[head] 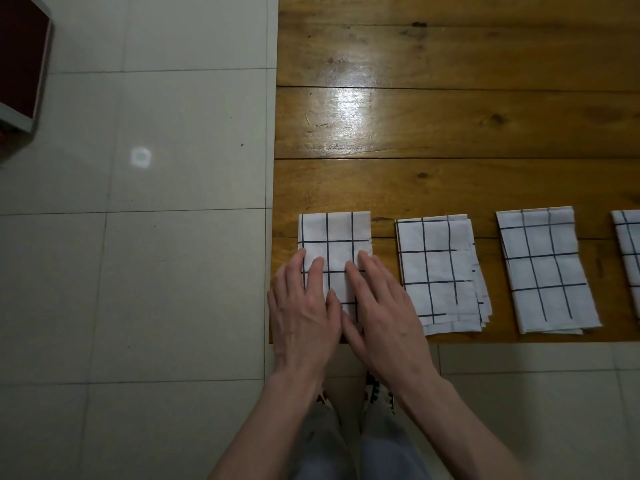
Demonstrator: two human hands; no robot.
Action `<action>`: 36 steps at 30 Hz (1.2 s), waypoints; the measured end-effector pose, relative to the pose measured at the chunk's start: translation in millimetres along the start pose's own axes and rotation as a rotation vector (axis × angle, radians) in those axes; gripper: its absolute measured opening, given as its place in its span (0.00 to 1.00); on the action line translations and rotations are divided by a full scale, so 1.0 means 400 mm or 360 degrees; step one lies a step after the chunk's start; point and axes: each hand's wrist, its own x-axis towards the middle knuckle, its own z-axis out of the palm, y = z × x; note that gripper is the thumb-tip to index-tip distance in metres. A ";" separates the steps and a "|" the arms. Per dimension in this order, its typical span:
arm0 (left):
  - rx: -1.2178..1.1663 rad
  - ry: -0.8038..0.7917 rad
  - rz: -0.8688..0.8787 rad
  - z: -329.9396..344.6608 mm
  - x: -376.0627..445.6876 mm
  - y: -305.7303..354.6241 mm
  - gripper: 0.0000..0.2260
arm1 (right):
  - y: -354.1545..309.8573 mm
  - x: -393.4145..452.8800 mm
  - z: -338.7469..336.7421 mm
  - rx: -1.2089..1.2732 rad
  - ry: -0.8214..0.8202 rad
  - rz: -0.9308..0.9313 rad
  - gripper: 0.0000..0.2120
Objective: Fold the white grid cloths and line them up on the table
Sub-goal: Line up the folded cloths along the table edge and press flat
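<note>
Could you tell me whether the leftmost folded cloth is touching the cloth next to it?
Apart. The head view shows a strip of bare wooden table between the leftmost folded cloth and its neighbour.

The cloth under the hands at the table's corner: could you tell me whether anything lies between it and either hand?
Nothing visible does. The left hand and right hand both rest flat, fingers straight, directly on the folded cloth, at the left end of the row on the table.

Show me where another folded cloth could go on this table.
Free: the bare planks of the table beyond the row, its whole far side. Crowded: the near edge, where four cloths lie with narrow gaps: first cloth under the left hand and right hand, second, third, fourth cut off at the frame.
</note>
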 end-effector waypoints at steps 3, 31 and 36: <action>0.0001 0.0028 0.0023 -0.010 0.002 0.017 0.21 | 0.010 -0.008 -0.024 0.0047 0.0047 -0.0015 0.31; 0.0130 -0.0088 0.0149 0.129 -0.008 0.363 0.21 | 0.432 -0.072 -0.133 -0.0098 -0.0043 -0.0205 0.31; 0.0159 -0.0048 0.0062 0.142 -0.002 0.367 0.21 | 0.438 -0.062 -0.123 -0.0182 -0.0050 -0.0227 0.32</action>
